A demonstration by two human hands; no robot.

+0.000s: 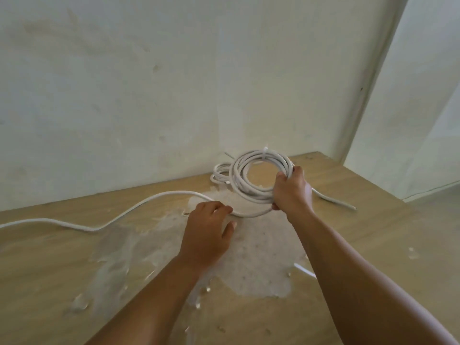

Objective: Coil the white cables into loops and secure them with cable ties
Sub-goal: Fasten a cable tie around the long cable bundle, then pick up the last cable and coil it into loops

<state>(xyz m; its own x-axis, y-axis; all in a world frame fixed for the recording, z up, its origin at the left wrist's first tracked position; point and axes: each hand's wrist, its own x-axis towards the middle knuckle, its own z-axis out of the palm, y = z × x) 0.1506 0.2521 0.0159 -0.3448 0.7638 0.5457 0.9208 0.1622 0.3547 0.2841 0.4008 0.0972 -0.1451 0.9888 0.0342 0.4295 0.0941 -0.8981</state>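
Observation:
My right hand (292, 189) grips a coil of white cable (251, 168), held upright just above the wooden table. A white cable tie (265, 151) sticks up from the top of that coil. From the coil's bottom a loose length of the same cable (139, 204) runs left across the table and out of view at the left edge. My left hand (209, 230) rests on this loose length near the coil, fingers curled over it. A short free end (333, 200) pokes out to the right of my right hand. A smaller white coil (220, 174) lies behind, against the wall.
The wooden table (373, 245) has a big rough whitish patch (261, 257) in its middle, under my hands. A plain wall (174, 83) rises right behind the table. A small white strip (305, 270) lies by my right forearm. A second wall meets the table at the right.

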